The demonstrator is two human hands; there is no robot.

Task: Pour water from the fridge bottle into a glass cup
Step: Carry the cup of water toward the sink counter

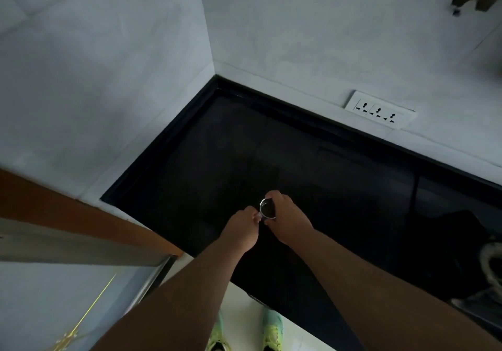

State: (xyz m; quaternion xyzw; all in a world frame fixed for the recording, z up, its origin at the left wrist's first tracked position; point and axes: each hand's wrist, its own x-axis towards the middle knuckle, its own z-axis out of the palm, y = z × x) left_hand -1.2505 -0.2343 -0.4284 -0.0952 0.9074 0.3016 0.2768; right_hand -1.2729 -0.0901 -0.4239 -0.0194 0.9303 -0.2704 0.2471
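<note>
Two bare forearms are reaching up from the bottom edge of the frame, meeting a little below its centre over a glossy black stone countertop (339, 176). Between them, at the bottom edge, a pair of pale green sneakers (272, 329) is standing on light floor tile. Right hand (289, 219) is curling around the far and right side of a small clear glass cup (267, 209) with a bright round rim, gripping it where it is sitting upright on the dark surface. Left hand (242, 227) is touching the cup's near-left edge, its fingertips pinching at something small and pale there; what that is cannot be made out. Whether the cup is holding any water cannot be told. Right of centre, a white triple wall socket (379, 110) is sitting on pale tiled wall just above the counter's back edge.
</note>
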